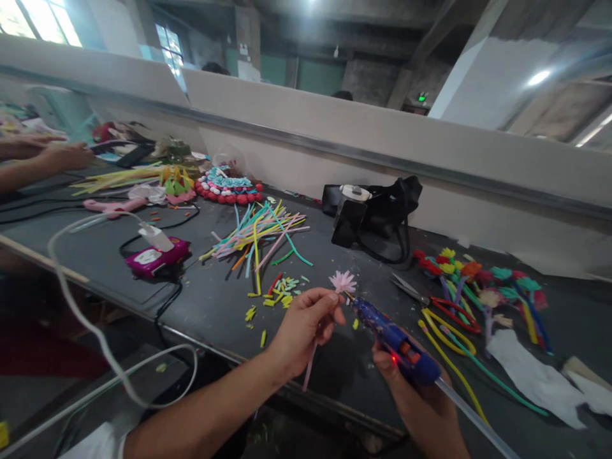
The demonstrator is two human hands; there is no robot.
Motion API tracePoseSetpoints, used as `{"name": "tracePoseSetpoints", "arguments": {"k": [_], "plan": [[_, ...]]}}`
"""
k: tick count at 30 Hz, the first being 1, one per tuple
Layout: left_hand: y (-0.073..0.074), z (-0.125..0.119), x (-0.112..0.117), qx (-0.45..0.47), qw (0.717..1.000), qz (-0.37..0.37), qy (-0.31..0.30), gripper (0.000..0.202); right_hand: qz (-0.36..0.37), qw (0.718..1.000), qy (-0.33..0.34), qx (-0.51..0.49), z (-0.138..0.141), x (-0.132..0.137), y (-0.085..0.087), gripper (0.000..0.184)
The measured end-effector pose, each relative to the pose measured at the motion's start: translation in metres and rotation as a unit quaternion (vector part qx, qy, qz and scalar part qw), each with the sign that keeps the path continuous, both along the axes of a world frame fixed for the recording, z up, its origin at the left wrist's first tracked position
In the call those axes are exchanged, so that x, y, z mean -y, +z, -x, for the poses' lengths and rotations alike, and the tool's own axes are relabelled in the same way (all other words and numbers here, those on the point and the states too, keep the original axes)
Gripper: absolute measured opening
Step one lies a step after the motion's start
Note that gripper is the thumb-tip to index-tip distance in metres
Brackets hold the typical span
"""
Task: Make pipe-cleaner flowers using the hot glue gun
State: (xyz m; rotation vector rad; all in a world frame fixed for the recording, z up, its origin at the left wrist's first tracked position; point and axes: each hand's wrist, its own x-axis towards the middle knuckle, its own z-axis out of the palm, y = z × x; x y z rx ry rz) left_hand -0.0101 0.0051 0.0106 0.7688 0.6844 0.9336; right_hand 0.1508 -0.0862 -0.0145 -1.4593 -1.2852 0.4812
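Note:
My left hand (pixel 310 325) pinches a pink pipe-cleaner flower (pixel 342 282), its petals spread above my fingertips and its stem hanging below the palm. In my right hand (pixel 415 395) is a blue glue gun (pixel 394 338) with a glowing red light and a clear glue stick (pixel 471 414) out of its back. The gun's nozzle points at the base of the flower, close to my left fingers; whether it touches cannot be made out. Short cut pieces (pixel 282 293), mostly yellow and green, lie left of the flower. Scissors (pixel 430 301) with red handles lie to the right.
Long pipe cleaners (pixel 258 233) are heaped mid-table. Finished flowers (pixel 478 280) lie at the right beside white cloth (pixel 533 370). A black bag (pixel 392 204) and phone (pixel 349 223) rest by the partition. A purple power block (pixel 157 255) trails cables. Another person's hands (pixel 67 156) are far left.

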Motion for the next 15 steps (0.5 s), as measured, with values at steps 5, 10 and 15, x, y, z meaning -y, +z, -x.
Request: {"name": "tracePoseSetpoints", "arguments": {"k": [5, 10, 15], "plan": [[-0.001, -0.001, 0.001, 0.0, 1.0, -0.007, -0.002, 0.024, -0.001, 1.0, -0.014, 0.0, -0.004, 0.0, -0.009, 0.029], [0.0, -0.001, 0.001, -0.005, 1.0, -0.006, -0.003, 0.023, -0.007, 0.999, -0.032, -0.008, -0.005, 0.001, -0.018, 0.031], [0.001, -0.001, 0.001, -0.004, 1.0, -0.003, -0.003, 0.022, 0.012, 0.999, -0.037, -0.022, -0.006, 0.001, -0.019, 0.029]]}}
